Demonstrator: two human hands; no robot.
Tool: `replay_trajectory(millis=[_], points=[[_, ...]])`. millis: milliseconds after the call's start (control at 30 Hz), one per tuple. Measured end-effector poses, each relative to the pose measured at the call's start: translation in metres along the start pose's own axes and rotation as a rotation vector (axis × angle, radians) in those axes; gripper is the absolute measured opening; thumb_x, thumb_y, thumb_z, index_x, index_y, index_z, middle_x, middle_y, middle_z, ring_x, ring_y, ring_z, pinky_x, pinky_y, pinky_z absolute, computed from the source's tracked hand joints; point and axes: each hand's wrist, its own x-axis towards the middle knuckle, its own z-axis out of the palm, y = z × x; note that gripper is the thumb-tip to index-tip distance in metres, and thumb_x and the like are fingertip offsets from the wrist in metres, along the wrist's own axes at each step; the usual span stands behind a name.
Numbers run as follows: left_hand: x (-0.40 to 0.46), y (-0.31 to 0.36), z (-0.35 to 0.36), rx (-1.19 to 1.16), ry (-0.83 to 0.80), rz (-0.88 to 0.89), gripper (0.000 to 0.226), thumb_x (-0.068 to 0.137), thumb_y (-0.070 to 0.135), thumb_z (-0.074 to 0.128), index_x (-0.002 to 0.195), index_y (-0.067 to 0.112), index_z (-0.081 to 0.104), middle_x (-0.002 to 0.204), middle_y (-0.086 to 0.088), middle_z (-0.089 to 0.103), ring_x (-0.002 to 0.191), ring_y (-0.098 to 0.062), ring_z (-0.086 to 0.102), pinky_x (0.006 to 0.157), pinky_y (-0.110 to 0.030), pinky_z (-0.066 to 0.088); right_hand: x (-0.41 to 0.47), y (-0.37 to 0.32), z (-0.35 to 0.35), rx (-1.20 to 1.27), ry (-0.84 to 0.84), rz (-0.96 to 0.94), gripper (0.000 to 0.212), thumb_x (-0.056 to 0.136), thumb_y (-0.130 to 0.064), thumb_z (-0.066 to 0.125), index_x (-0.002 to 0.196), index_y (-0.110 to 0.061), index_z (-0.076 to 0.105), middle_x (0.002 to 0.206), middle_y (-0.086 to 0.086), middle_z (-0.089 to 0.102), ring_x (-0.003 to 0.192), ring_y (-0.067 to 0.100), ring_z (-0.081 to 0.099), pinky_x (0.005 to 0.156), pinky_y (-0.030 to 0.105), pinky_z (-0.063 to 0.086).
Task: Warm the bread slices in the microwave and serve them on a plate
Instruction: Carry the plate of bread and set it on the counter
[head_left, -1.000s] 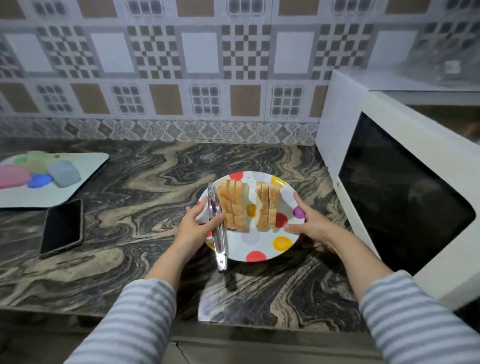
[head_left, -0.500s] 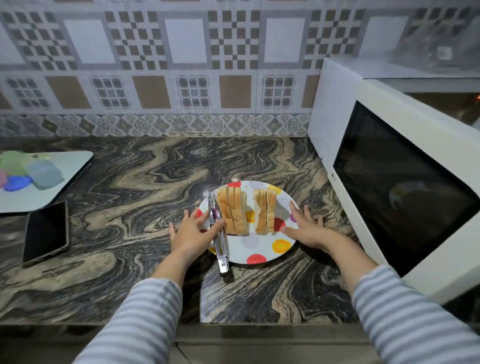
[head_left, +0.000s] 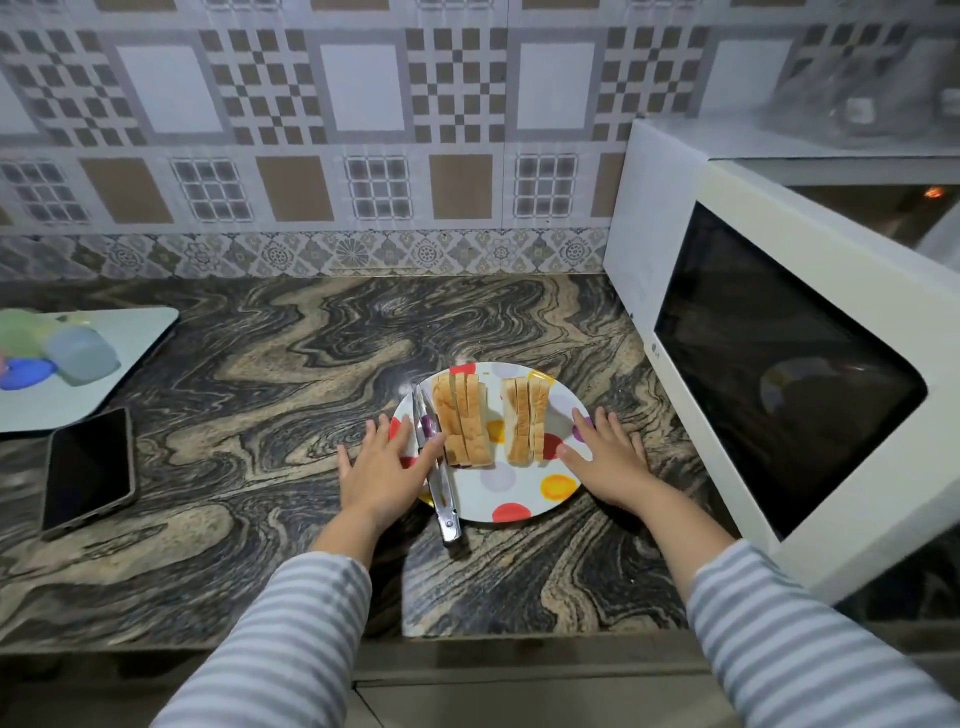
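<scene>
My left hand and right hand have let go of the plate at lower centre and now lie flat, fingers spread; the bread slices and tongs run lengthwise toward the tiled wall.
</scene>
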Motion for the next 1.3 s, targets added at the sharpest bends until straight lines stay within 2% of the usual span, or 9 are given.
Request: replay_trajectory(millis=[133,333,500,633,767,867,1067,1167,1300], points=[[-0.006,-0.001,-0.007,-0.100,0.003,0.004,0.078,0.091,0.067,0.016,0.153,0.022,0.004,0.161,0.002,-0.005,0.147,-0.015,-0.008,0.116,-0.053,-0.009,-0.028,0.001,0.001,0.059,-0.007,0.027,0.065,0.100,-0.049,0.030,0.154,-0.026,0.000,0.161,0.009,-0.010,0.147,0.024,-0.015,0.117,0.046,-0.007],[-0.004,0.026,-0.028,-0.017,0.153,0.165,0.077,0.092,0.064,0.022,0.153,0.023,-0.002,0.160,0.004,-0.010,0.146,-0.015,-0.015,0.112,-0.062,-0.009,-0.085,-0.008,-0.028,0.068,0.114,0.065,0.071,0.098,-0.048,0.037,0.154,-0.027,-0.002,0.161,0.005,-0.013,0.146,0.021,-0.019,0.116,0.050,-0.007],[-0.005,0.096,-0.038,0.005,0.125,0.441,0.083,0.091,0.062,0.038,0.152,0.024,-0.003,0.160,0.003,-0.013,0.146,-0.016,-0.015,0.112,-0.061,-0.005,-0.143,-0.020,-0.076,-0.119,0.375,0.006,0.070,0.098,-0.039,0.042,0.154,-0.021,0.004,0.161,0.009,-0.009,0.146,0.022,-0.019,0.119,0.049,-0.005],[-0.015,0.164,-0.038,-0.010,0.036,0.680,0.103,0.079,0.073,0.047,0.150,0.030,-0.014,0.154,0.010,-0.027,0.143,-0.013,-0.023,0.113,-0.058,-0.010,-0.180,-0.031,-0.111,-0.400,0.643,-0.001,0.068,0.098,-0.033,0.043,0.154,-0.021,0.006,0.161,0.010,-0.009,0.146,0.023,-0.019,0.118,0.047,-0.011],[-0.031,0.230,-0.041,-0.035,0.030,0.921,0.124,0.063,0.078,0.056,0.146,0.030,-0.023,0.153,0.011,-0.030,0.144,-0.012,-0.023,0.113,-0.059,-0.009,-0.206,-0.028,-0.131,-0.686,0.884,0.086,0.089,0.086,-0.041,0.061,0.153,-0.019,0.007,0.159,0.016,-0.014,0.145,0.030,-0.023,0.111,0.056,-0.019],[-0.042,0.269,-0.047,-0.037,0.066,1.072,0.131,0.059,0.075,0.062,0.145,0.030,-0.025,0.153,0.009,-0.033,0.144,-0.014,-0.024,0.112,-0.058,-0.009,-0.222,-0.010,-0.137,-0.696,0.964,0.264,0.103,0.082,-0.049,0.065,0.153,-0.019,-0.003,0.156,0.018,-0.022,0.142,0.034,-0.027,0.111,0.061,-0.017],[-0.049,0.322,-0.037,-0.013,0.147,1.176,0.132,0.059,0.081,0.056,0.142,0.027,-0.032,0.154,0.006,-0.033,0.142,-0.015,-0.029,0.115,-0.060,-0.007,-0.231,0.033,-0.144,-0.545,1.015,0.360,0.110,0.078,-0.060,0.064,0.150,-0.024,-0.012,0.159,0.015,-0.015,0.145,0.031,-0.020,0.112,0.062,-0.011],[-0.049,0.345,-0.024,-0.012,0.156,1.175,0.137,0.051,0.090,0.048,0.144,0.027,-0.030,0.155,0.005,-0.031,0.141,-0.017,-0.031,0.113,-0.060,-0.010,-0.231,0.059,-0.155,-0.500,0.988,0.414,0.106,0.083,-0.058,0.059,0.145,-0.026,-0.020,0.156,0.013,-0.026,0.142,0.031,-0.029,0.109,0.059,-0.020],[-0.046,0.385,-0.006,0.075,0.220,1.141,0.135,0.050,0.094,0.041,0.142,0.028,-0.033,0.153,0.001,-0.034,0.139,-0.021,-0.035,0.112,-0.064,-0.009,-0.222,0.112,-0.176,-0.459,0.909,0.458,0.105,0.086,-0.058,0.055,0.138,-0.034,-0.032,0.151,0.009,-0.036,0.138,0.030,-0.036,0.110,0.060,-0.018]])
